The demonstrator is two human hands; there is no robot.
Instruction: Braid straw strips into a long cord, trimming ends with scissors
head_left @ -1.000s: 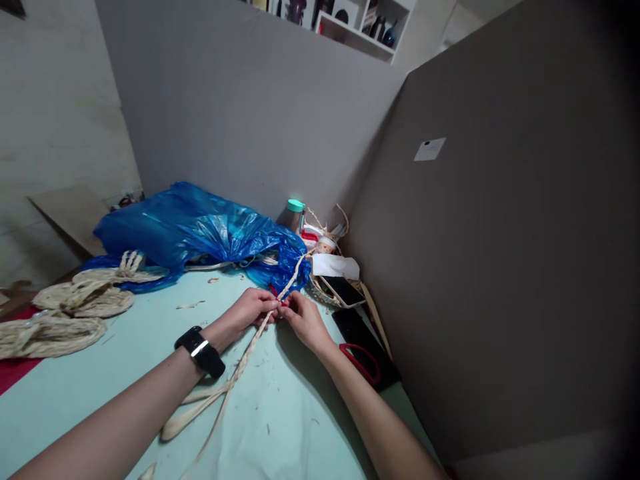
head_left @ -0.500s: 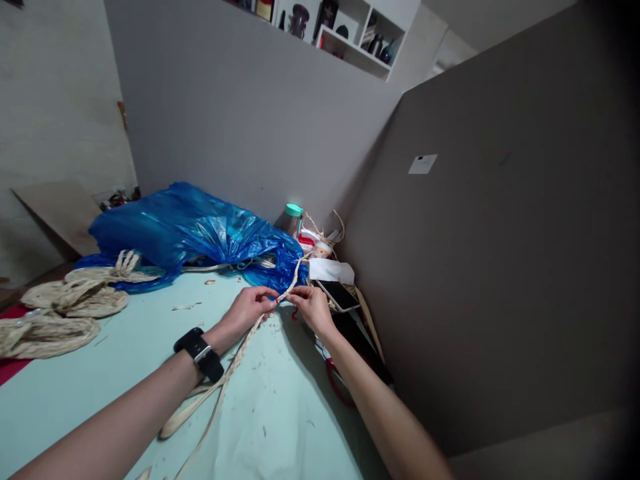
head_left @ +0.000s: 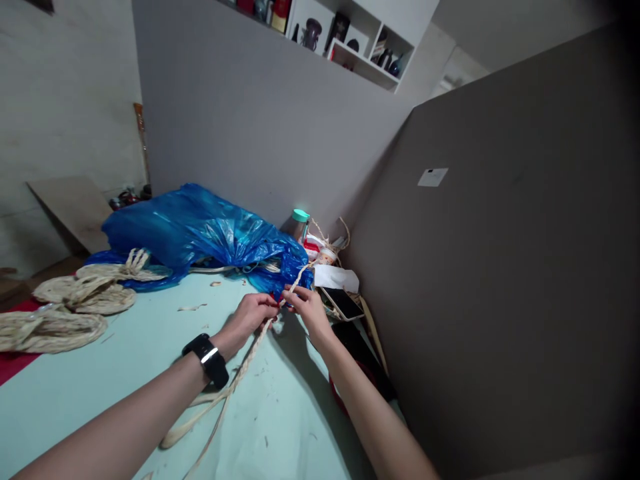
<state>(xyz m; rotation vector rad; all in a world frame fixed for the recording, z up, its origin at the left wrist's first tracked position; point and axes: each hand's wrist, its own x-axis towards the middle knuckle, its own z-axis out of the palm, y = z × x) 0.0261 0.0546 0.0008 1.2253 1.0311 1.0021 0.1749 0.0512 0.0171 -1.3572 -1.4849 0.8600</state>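
A pale braided cord (head_left: 251, 351) runs from loose flat strands near the table's front up past both hands toward the blue bag. My left hand (head_left: 251, 317), with a black watch (head_left: 207, 360) on its wrist, is closed on the cord. Close beside it, my right hand (head_left: 309, 308) pinches at the same stretch, fingertips on the cord. A bit of red thread (head_left: 282, 302) shows on the cord between the fingertips. How the thread is wound there is too small to make out.
A large blue plastic bag (head_left: 200, 223) lies across the back. Coiled braids (head_left: 85, 293) sit at left. A jar with a green lid (head_left: 300, 217), white paper (head_left: 337, 278), a phone (head_left: 345, 303) and red-handled scissors (head_left: 337, 390) line the right side beside a dark partition (head_left: 490, 267).
My right hand's fingertips have shifted up over the cord. Red thread that hung below the right hand is no longer seen there. The whole view has moved slightly.
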